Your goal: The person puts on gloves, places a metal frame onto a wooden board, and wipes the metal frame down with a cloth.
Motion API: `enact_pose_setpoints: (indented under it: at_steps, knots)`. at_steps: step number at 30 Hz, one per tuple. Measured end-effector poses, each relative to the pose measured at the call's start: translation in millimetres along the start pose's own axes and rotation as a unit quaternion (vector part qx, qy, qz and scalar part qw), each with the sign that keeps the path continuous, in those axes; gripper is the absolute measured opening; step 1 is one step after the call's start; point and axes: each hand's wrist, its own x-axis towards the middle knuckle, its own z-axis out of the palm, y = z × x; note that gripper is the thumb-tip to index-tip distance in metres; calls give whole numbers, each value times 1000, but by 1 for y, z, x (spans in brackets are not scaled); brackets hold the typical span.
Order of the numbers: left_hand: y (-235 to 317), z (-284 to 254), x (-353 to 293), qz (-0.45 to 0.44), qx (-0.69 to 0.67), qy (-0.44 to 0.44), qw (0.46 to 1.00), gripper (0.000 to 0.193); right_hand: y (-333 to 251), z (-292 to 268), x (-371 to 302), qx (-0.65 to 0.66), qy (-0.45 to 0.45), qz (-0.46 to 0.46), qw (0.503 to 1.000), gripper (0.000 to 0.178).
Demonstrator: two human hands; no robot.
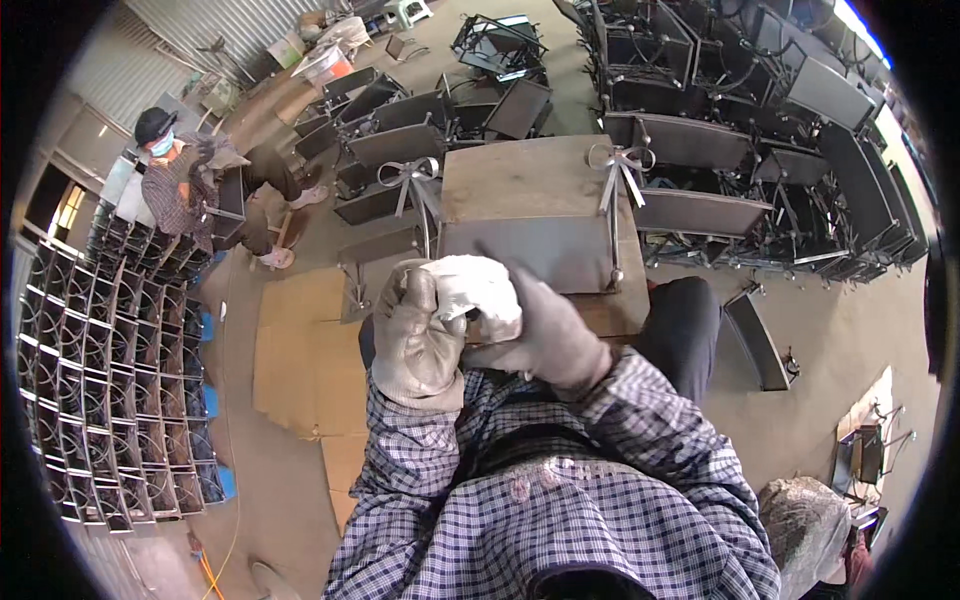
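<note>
Left hand, gloved grey-beige, and right hand, gloved plain grey, both curl round white crumpled cloth-like bundle between them; exact fingertip contact unclear. Bundle looks light, soft, non-fragile; best gripped by thick folds. Beyond: brown flat board bearing grey panel, 2 silver curled metal strips alongside. Farther: stacked black metal frames, seated co-worker.

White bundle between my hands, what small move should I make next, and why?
I'd probably lower the white bundle toward the grey panel, keeping a hand on it. It's bunched between your left hand and right hand, and the panel lies just beyond them, so it looks like the closest surface to bring it to.
</note>
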Motion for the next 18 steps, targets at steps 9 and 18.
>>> enact_pose_setpoints:
  at_steps: [9,18]
  knots:
    - [6,-68,6,-8,-2,153,988,12,-3,5,-12,30,-196,204,959,69]
    - [43,-100,24,-14,-17,141,990,11,30,-29,-23,328,-128,324,878,55]
